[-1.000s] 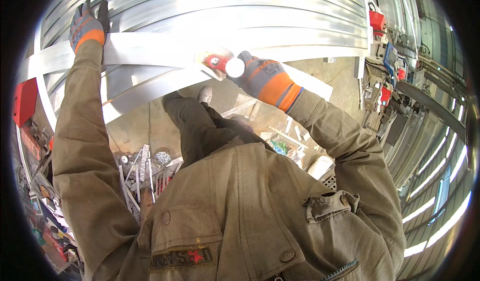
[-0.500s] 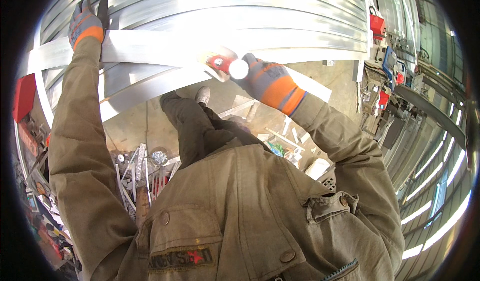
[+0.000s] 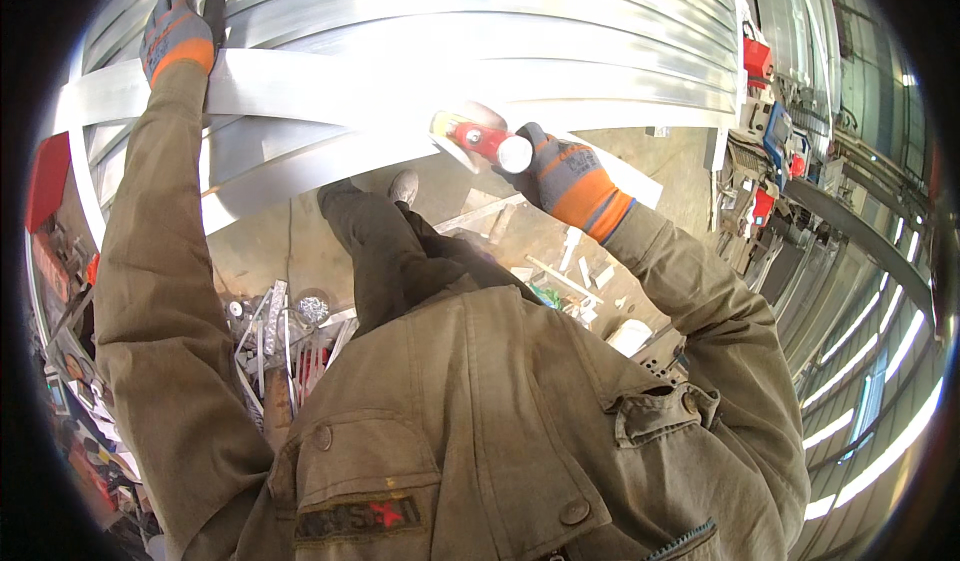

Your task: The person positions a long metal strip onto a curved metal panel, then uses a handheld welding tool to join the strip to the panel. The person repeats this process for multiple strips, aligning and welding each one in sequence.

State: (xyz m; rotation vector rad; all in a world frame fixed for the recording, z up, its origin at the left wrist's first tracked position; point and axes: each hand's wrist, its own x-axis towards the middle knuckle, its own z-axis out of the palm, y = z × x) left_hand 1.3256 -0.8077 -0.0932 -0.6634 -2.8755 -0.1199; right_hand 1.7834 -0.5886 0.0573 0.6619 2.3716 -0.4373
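My left hand (image 3: 180, 36), in a grey and orange work glove, lies on the bright metal slats (image 3: 330, 26) at the far left. Its fingers are stretched out and hold nothing. Close to its wrist a flat metal strip (image 3: 270, 73) runs across the panel. My right hand (image 3: 575, 176), gloved alike, is closed round a red angle grinder (image 3: 485, 141) with a round white part by the fingers. The grinder is over the panel's near edge, its pale disc partly blurred. Glare hides whether the disc touches the metal.
Offcuts and scrap strips (image 3: 270, 336) lie on the floor at my left, more scraps (image 3: 580, 281) at my right. A red object (image 3: 47, 181) stands beyond the panel's left edge. Tools and red and blue items (image 3: 775, 141) crowd the right side. My shoe (image 3: 403, 187) is below the panel.
My right hand and the grinder have moved right and slightly nearer to me. My left hand has shifted slightly farther away along the slats and stays stretched out.
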